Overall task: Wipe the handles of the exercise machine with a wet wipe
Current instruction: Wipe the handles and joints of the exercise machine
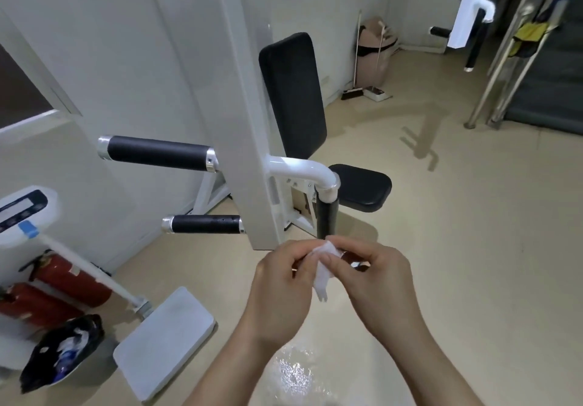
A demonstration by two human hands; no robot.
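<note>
As both hands meet low in the middle of the head view, the left hand [280, 282] and the right hand [375, 282] share one small crumpled white wet wipe [325, 266], held in the air between them with a loose tail of it hanging down. The left fingers [303, 248] are curled in, thumb and forefinger pinching the wipe's upper edge. The right fingers [350, 243] are curled too, the thumb pressed onto the wipe from the other side, and something small and dark peeks out under them, too hidden to name. Right above the wipe stands the short upright black foam handle [326, 216], hanging from a curved white tube; its lower end runs in behind the hands, and whether the wipe touches it I cannot tell. Out to the left of the tall white machine frame [243, 121] jut two more grips, the long upper black handle [157, 153] and the shorter lower black handle [205, 224], both well clear of the hands. Behind the frame sit the black padded backrest [291, 96] and the black seat pad [362, 186]. Down the left side, a white weighing scale platform [164, 339] rests on the glossy beige floor [473, 248], with red fire extinguishers [72, 279] lying beside it.
</note>
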